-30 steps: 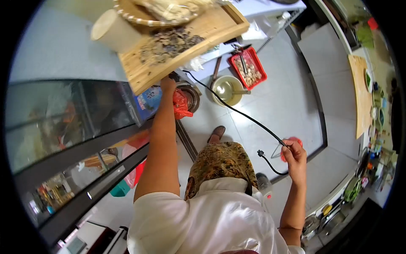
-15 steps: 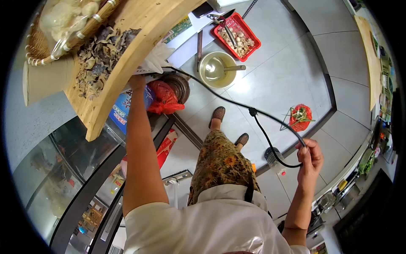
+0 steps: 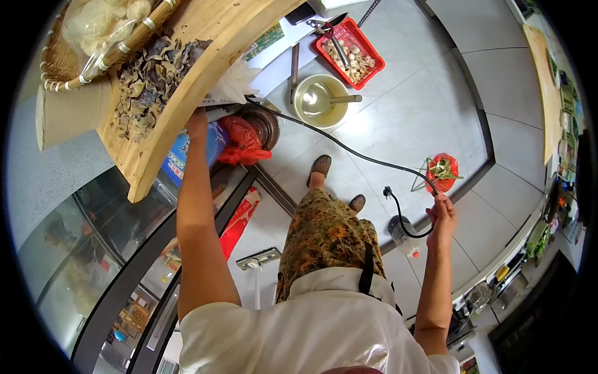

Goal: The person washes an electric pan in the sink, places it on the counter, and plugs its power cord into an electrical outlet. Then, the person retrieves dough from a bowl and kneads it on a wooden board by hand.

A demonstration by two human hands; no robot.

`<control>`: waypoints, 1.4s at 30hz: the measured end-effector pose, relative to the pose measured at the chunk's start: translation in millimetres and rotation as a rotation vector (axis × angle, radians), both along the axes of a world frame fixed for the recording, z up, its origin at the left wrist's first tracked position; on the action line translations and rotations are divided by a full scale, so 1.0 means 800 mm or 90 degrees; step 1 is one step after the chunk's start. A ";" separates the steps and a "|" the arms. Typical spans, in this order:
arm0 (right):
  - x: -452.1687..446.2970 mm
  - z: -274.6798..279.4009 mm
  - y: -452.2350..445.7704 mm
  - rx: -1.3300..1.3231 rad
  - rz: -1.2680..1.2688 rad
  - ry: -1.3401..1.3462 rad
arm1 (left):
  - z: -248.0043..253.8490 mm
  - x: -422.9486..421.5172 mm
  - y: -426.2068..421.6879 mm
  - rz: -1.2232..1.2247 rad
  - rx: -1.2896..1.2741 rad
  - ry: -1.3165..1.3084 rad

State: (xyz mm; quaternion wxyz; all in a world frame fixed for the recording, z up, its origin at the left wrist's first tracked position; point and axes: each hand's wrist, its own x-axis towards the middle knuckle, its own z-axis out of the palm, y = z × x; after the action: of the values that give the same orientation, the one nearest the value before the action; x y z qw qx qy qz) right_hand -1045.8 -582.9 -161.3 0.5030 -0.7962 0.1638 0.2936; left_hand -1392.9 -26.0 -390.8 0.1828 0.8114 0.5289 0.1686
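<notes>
My right hand (image 3: pixel 442 217) is closed round a black power cord (image 3: pixel 349 151), out over the floor at the right. From this hand a short end loops back left, with a plug (image 3: pixel 387 192) hanging at its tip. The long part runs left to the wooden table's edge, where its other end is hidden. My left hand (image 3: pixel 197 121) reaches in beneath the wooden tabletop (image 3: pixel 215 65), beside a blue printed bag (image 3: pixel 187 153) and a red plastic bag (image 3: pixel 243 138). Its fingers are out of sight under the edge.
Dried dark fungus (image 3: pixel 156 81) and a wicker basket (image 3: pixel 59 65) lie on the tabletop. On the floor stand a pale pot (image 3: pixel 306 103), a red basket of garlic (image 3: pixel 377 65), a red bag with green stalks (image 3: pixel 443 177) and a clear bottle (image 3: pixel 400 230). A glass-fronted cabinet (image 3: pixel 68 243) is at left.
My right hand has moved slightly left and up with the cord. The plug end has come away from the long part and hangs separately. My left hand stays under the tabletop.
</notes>
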 end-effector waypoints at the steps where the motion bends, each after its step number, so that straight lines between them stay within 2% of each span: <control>1: -0.001 -0.008 0.000 -0.010 -0.016 0.015 | -0.017 -0.006 0.009 0.011 -0.009 -0.036; 3: -0.003 -0.012 0.019 -0.018 -0.050 0.036 | -0.077 -0.021 0.032 0.046 0.003 -0.098; 5: -0.001 -0.020 0.025 -0.022 -0.068 0.057 | -0.094 -0.020 0.038 0.097 -0.005 -0.141; 7: 0.000 -0.031 0.017 -0.009 -0.075 0.072 | -0.071 0.005 0.017 0.167 -0.035 -0.161; 10: 0.009 -0.047 -0.007 0.026 -0.101 0.073 | -0.004 0.028 -0.004 0.210 -0.234 -0.587; 13: 0.024 -0.039 -0.015 0.068 -0.199 0.082 | 0.025 0.036 -0.015 0.337 -0.430 -0.769; 16: 0.042 -0.058 -0.061 0.044 -0.308 0.080 | 0.024 0.040 -0.029 0.291 -0.449 -0.870; 19: 0.043 -0.039 -0.080 0.061 -0.293 0.041 | 0.010 0.036 -0.045 0.290 -0.389 -0.858; 21: 0.032 -0.012 -0.076 0.102 -0.244 0.019 | -0.026 0.026 -0.071 0.483 -0.486 -0.814; 22: 0.024 0.008 -0.068 0.123 -0.220 0.006 | -0.043 0.029 -0.092 0.531 -0.558 -0.760; 25: -0.009 0.082 -0.033 0.135 0.062 -0.070 | -0.047 0.075 -0.160 0.625 -0.758 -0.615; 26: -0.028 0.122 -0.010 0.088 0.095 -0.015 | -0.046 0.092 -0.182 0.627 -0.804 -0.581; 28: -0.051 0.192 0.004 0.095 0.209 -0.073 | -0.042 0.115 -0.224 0.557 -0.825 -0.557; 30: -0.057 0.238 -0.015 0.248 0.192 -0.187 | -0.015 0.144 -0.260 0.463 -0.843 -0.496; 31: -0.055 0.255 -0.037 0.252 0.217 -0.250 | -0.001 0.153 -0.281 0.415 -0.849 -0.465; 32: -0.054 0.280 -0.043 0.309 0.200 -0.247 | 0.012 0.161 -0.300 0.402 -0.882 -0.414; 36: -0.072 0.334 -0.090 0.290 0.108 -0.352 | 0.022 0.179 -0.385 0.303 -1.001 -0.240; 40: -0.109 0.367 -0.136 0.224 0.009 -0.394 | 0.132 0.223 -0.473 -0.040 -1.174 0.098; 42: -0.128 0.376 -0.163 0.153 0.011 -0.395 | 0.170 0.245 -0.525 -0.177 -1.198 0.194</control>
State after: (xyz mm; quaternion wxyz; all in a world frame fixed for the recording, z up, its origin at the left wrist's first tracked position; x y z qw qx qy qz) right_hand -1147.9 -713.1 139.4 0.6169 -0.7839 -0.0395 0.0585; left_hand -1196.7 -445.8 -255.2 0.7065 0.4010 0.3643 -0.4553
